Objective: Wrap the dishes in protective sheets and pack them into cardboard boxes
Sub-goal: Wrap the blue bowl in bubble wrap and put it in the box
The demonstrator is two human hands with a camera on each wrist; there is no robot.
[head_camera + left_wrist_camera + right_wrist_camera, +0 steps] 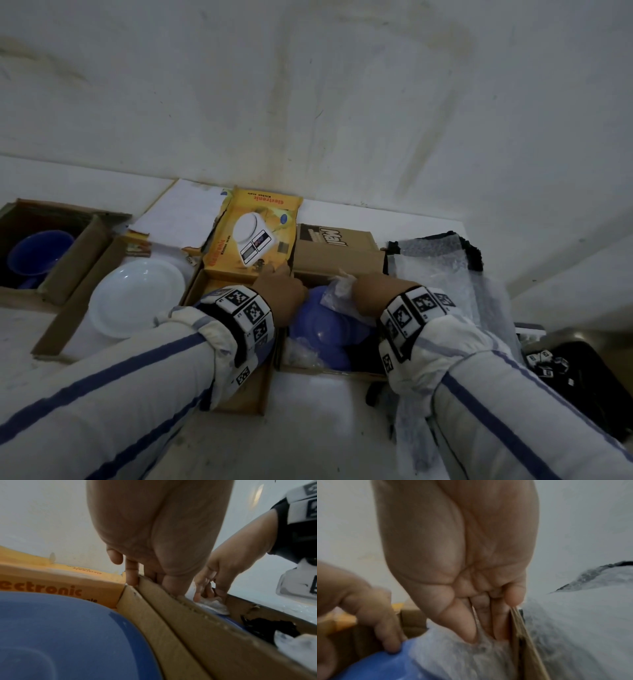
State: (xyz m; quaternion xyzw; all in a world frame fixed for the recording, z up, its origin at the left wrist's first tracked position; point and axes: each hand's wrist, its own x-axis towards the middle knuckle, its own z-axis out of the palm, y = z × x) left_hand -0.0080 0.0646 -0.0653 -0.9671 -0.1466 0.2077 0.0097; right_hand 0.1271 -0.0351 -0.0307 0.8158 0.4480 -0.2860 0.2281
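Observation:
A blue dish (325,329) lies in the middle cardboard box (329,372), partly covered by a thin translucent protective sheet (337,293). My right hand (373,294) is inside the box at its far right corner. In the right wrist view its thumb and fingers (467,626) pinch the sheet (453,655) beside the box wall (522,642). My left hand (284,291) reaches over the box's left wall (197,628), and a fingertip (390,647) touches the dish's rim (376,665). A second blue dish (51,635) shows in the neighbouring box under my left wrist.
A yellow kitchen-scale carton (257,236) stands behind my left hand. A white plate (137,301) lies in a box to the left, and a blue bowl (37,253) in the far-left box. Bubble wrap sheets (438,267) are stacked on the right. A wall rises close behind.

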